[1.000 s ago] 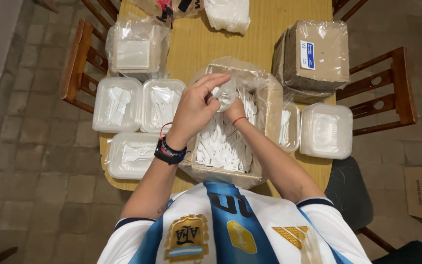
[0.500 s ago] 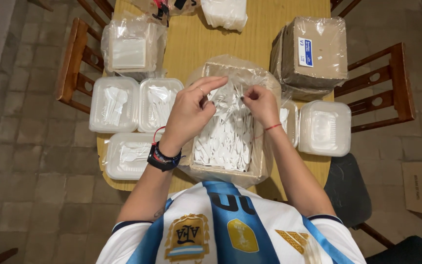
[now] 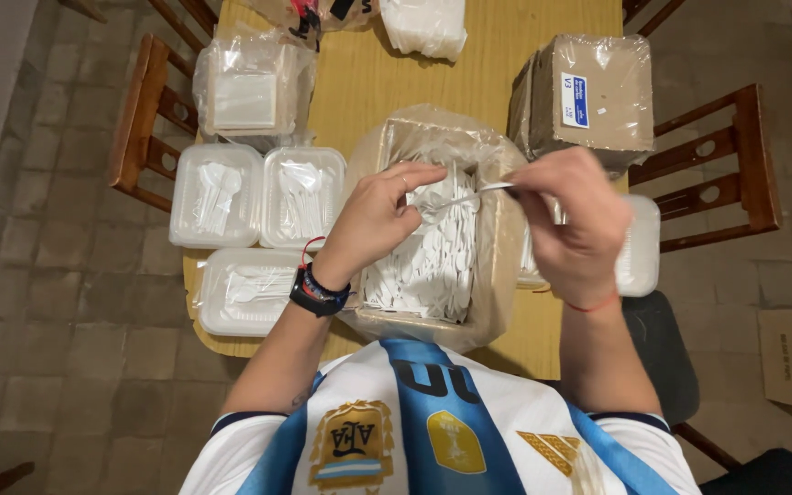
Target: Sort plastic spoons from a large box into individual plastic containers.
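Sorting white plastic cutlery at a yellow wooden table [image 3: 359, 92], we work from left to right: three clear lidded containers [image 3: 215, 194], each already holding a few white utensils, sit by our left elbow, and beside them our left hand [image 3: 373, 225], wrist banded in black and red, hovers over the plastic-lined cardboard box [image 3: 497, 275] with thumb and forefinger pinched narrowly on the bowl end of a single white spoon [image 3: 465, 195]. That spoon bridges the gap above the heap of cutlery, its handle end nipped in the bent fingers of our right hand [image 3: 572, 220], raised level with the left over the box's far corner. We judge the picking-out step to be under way; the next move calls for one hand to release so the other can carry the piece away. A wrapped brown carton [image 3: 588, 96] stands at right.
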